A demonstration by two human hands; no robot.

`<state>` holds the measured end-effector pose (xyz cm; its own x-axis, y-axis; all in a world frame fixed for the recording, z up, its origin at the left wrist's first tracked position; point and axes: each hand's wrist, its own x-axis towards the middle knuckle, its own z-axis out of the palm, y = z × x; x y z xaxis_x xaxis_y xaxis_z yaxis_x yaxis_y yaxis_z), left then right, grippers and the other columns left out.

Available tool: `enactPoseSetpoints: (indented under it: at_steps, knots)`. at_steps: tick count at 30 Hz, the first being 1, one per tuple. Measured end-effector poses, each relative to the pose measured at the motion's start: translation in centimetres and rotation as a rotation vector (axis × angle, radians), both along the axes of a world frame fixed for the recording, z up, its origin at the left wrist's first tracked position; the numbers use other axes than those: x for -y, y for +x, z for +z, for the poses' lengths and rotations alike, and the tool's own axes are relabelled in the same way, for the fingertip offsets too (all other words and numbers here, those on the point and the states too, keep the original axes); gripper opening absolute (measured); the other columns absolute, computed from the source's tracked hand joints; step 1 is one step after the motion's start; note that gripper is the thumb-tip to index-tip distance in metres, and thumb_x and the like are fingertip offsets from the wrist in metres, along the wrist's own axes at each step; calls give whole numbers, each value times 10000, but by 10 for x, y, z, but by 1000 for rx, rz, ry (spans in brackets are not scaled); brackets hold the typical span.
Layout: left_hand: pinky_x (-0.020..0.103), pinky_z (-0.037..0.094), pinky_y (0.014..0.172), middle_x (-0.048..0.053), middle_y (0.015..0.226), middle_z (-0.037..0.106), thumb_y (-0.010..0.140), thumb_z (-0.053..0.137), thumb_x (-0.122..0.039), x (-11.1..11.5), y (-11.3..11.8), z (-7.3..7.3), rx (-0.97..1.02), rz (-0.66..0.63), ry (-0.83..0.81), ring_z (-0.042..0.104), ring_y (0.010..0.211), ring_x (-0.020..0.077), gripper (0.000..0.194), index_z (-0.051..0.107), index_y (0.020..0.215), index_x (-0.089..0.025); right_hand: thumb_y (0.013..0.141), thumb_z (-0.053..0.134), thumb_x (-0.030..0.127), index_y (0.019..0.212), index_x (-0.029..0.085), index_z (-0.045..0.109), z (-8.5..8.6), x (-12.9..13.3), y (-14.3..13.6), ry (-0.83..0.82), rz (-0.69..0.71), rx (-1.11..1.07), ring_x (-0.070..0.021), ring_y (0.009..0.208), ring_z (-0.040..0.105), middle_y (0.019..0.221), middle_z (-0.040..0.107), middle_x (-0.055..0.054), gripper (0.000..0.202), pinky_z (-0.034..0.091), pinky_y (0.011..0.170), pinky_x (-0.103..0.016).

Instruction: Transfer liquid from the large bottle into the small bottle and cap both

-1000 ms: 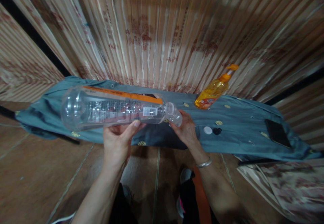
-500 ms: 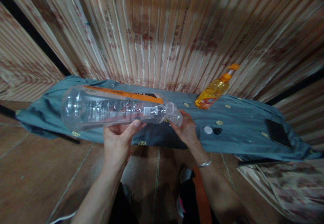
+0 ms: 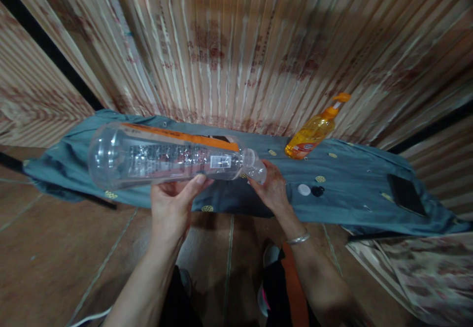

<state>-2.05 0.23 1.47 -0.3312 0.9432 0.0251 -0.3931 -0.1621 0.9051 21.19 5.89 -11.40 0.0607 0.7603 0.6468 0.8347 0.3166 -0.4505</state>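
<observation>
A large clear bottle (image 3: 166, 157) with an orange-edged label lies sideways above the cloth, its neck toward the right. My left hand (image 3: 175, 204) supports it from below, thumb on its near side. At its mouth is a small clear bottle (image 3: 256, 167), mouth to mouth or nearly so; the exact contact is hard to make out. My right hand (image 3: 271, 186) grips the small bottle, its fingers partly hidden behind it. No liquid can be made out in either.
An orange pump bottle (image 3: 312, 132) stands behind to the right on the blue-green cloth (image 3: 347, 169). Nearer are a white cap (image 3: 304, 189) and a black cap (image 3: 317, 190). A dark phone (image 3: 406, 194) lies far right. Pleated curtain (image 3: 236, 46) hangs behind.
The large bottle's base end has shifted very slightly left. Both hands keep their holds and almost the same places.
</observation>
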Motion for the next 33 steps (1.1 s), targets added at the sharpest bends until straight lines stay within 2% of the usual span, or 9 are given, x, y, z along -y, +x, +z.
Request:
enactPoseSetpoints:
  at_steps: [13,24,33]
  knots:
    - [355,689,704,26,777,782,474,1012,-320,-1,1,-1,38,3,38,754,728,190,444,694,738,-157,808,713,365,1273,179,568,-2,-1,1,38,16,6,-337,1072,722,1160,749,-155,522,601,940,-537]
    - [355,691,697,19,762,783,477,1019,-312,-2,1,-2,42,13,50,759,718,193,470,733,818,-159,794,725,365,1274,193,574,-2,-1,0,19,5,-4,-329,1069,725,1152,752,-138,531,605,937,-522]
    - [352,690,693,26,731,781,459,1013,-313,-1,1,0,44,12,26,753,694,192,441,735,761,-153,801,720,386,1266,193,584,0,0,-1,14,-8,-4,-328,1055,726,1137,753,-137,522,607,930,-525]
